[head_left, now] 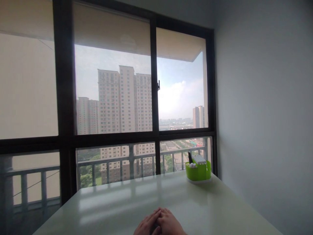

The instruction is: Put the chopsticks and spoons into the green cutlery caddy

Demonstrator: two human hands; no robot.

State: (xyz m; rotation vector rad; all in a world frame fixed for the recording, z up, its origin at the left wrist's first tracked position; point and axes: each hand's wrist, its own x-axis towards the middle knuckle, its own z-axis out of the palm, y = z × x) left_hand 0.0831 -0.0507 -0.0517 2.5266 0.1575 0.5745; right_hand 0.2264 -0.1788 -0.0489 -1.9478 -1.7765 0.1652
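Your left hand [146, 225] and right hand [170, 223] rest together at the near edge of the table [122, 202], fingertips meeting and slightly overlapped, palms down on the white top. Something small and dark shows in the gap under them, but too little of it is visible to name, and you cannot tell whether either hand grips it or merely covers it. Apart from that, the fingers lie flat and relaxed rather than curled around anything. The nearest object is the green caddy [198, 171], which stands well away from your hands at the table's far right corner, close to the window [114, 91] and near the wall [264, 114]. In the caddy sit a white block with ridges, a dark upright item and a couple of small white round pieces; they are too small to identify further. Nothing from the caddy lies out on the table, and the stretch of top between the caddy and your hands shows only reflections from the window. Judging from this, the work looks barely begun: the caddy seems untouched, and its contents are in place. Beyond the window stand a railing and tall apartment blocks.
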